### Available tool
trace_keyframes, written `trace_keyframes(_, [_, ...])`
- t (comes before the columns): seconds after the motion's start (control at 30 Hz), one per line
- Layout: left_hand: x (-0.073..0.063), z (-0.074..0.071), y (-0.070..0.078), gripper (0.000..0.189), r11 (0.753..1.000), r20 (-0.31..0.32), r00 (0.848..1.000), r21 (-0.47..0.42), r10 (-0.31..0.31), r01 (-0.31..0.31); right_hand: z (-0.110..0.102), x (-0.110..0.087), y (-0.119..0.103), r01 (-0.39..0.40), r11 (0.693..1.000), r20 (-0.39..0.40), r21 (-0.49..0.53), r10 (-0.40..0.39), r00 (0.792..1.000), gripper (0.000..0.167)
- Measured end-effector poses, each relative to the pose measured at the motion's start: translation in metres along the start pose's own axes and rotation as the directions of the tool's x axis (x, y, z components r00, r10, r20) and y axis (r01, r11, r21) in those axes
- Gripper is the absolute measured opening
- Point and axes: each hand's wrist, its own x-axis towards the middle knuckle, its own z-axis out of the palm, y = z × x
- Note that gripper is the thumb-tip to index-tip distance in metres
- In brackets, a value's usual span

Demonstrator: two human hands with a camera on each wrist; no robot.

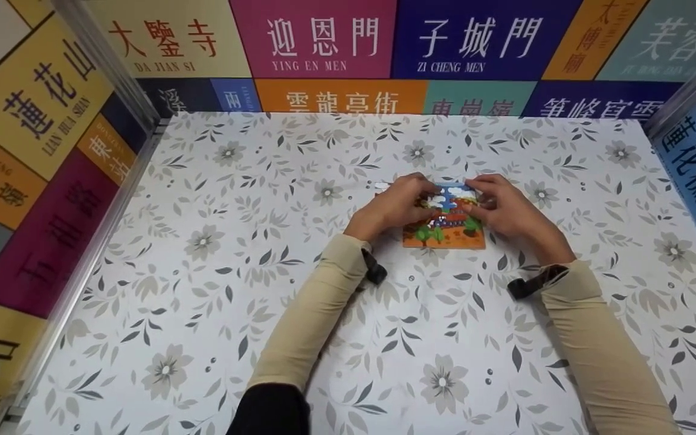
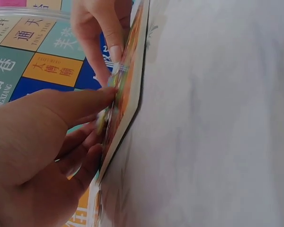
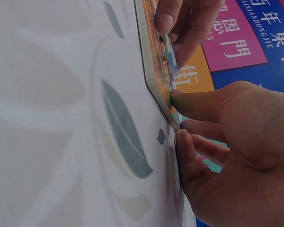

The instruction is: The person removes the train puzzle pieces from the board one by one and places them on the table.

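Note:
A thin picture puzzle board (image 1: 444,240), showing blue sky, white clouds, green trees and orange ground, lies flat on the table. Over its left part, my left hand (image 1: 396,202) pinches a small colourful puzzle piece (image 3: 170,57), which stands tilted above the board in the right wrist view. The piece's exact outline is hidden by the fingers. My right hand (image 1: 508,208) holds the board's right edge, thumb on the printed top and fingers alongside the edge. Another printed piece (image 1: 380,188) shows partly beyond the left hand; most of it is covered.
The table (image 1: 324,314) has a white covering printed with grey flowers and leaves. Panels with large Chinese lettering (image 1: 324,39) stand along the back and both sides. Black straps with small cameras (image 1: 376,273) sit on both wrists, close to the tabletop.

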Motion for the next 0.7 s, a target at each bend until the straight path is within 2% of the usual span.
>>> trace_keyframes(0.27, [-0.0017, 0.0005, 0.0006, 0.040, 0.999, 0.001, 0.999, -0.013, 0.041, -0.041, 0.0006, 0.0000, -0.0014, 0.019, 0.999, -0.009, -0.034, -0.019, 1.000, 0.063])
trace_keyframes(0.53, [-0.0025, 0.0028, -0.0037, 0.036, 0.994, -0.063, 0.992, 0.003, 0.107, -0.107, 0.0001, -0.0013, -0.0001, 0.049, 0.999, -0.002, -0.017, -0.049, 0.999, 0.062])
trace_keyframes(0.7, [-0.0071, -0.0002, -0.0060, 0.043, 0.995, -0.090, 0.991, -0.020, 0.099, -0.101, -0.0001, -0.0015, 0.0002, 0.047, 0.999, -0.001, -0.001, -0.047, 0.999, 0.062])
